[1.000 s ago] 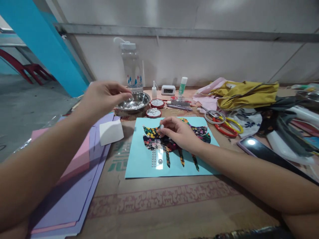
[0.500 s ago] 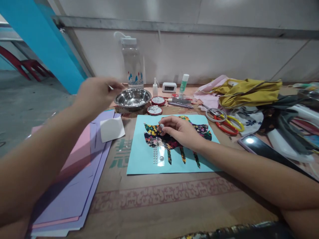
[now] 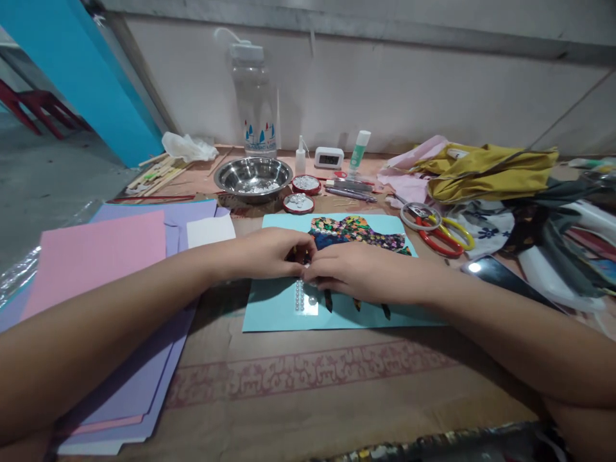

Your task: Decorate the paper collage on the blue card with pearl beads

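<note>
A light blue sheet (image 3: 274, 311) lies on the table with a floral fabric cutout (image 3: 359, 232) glued on it. A strip of pearl beads (image 3: 301, 298) sits on the sheet below my hands. My left hand (image 3: 269, 253) and my right hand (image 3: 359, 273) meet over the left part of the cutout, fingertips pinched together and touching it. What the fingertips hold is too small to make out. Both forearms rest low over the table.
A steel bowl (image 3: 253, 176) with beads, two red lids (image 3: 298, 203) of beads, a water bottle (image 3: 253, 106), glue bottles, a small clock (image 3: 328, 157), scissors (image 3: 436, 230), a phone (image 3: 500, 276) and a fabric heap (image 3: 491, 173) line the back and right. Pink and purple paper sheets (image 3: 103, 250) lie left.
My left hand came down from above the steel bowl to the cutout and now meets the right hand there. The camera tilted slightly downward.
</note>
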Tool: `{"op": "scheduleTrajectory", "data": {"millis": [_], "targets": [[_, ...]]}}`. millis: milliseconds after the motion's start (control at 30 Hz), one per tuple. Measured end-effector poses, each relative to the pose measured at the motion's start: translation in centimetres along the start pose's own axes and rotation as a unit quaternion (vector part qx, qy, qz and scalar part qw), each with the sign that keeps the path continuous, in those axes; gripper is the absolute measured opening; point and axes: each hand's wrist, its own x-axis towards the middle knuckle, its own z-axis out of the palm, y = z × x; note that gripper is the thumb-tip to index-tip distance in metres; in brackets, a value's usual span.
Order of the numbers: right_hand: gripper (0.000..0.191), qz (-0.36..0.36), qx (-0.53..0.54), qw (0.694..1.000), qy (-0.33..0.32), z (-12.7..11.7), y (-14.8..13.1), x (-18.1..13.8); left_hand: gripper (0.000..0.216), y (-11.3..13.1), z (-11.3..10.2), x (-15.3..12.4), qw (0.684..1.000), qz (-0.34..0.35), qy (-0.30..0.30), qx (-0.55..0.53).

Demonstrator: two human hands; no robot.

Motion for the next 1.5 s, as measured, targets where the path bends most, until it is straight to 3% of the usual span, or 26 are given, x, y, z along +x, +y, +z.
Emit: {"op": "scheduleTrajectory", "data": {"millis": [733, 1000, 1233, 1500], "targets": [[0.028, -0.086, -0.045, 0.995, -0.004, 0.4, -0.5, -0.3, 0.019, -0.9, 0.3, 0.2, 0.999, -0.011, -0.013, 0.047], [0.021, -0.032, -0.03, 0.999, 0.003, 0.2, -0.6, -0.2, 0.017, -0.8, 0.2, 0.2, 0.999, -0.004, -0.017, 0.029], [0.031, -0.075, -0.033, 0.996, 0.018, 0.5, -0.6, -0.6, 0.016, -0.9, 0.3, 0.2, 0.999, -0.013, -0.007, 0.029], [0.021, -0.058, -0.055, 0.997, -0.009, 0.4, -1.4, -0.6, 0.017, -1.0, 0.3, 0.2, 0.999, -0.009, -0.015, 0.043]]}}
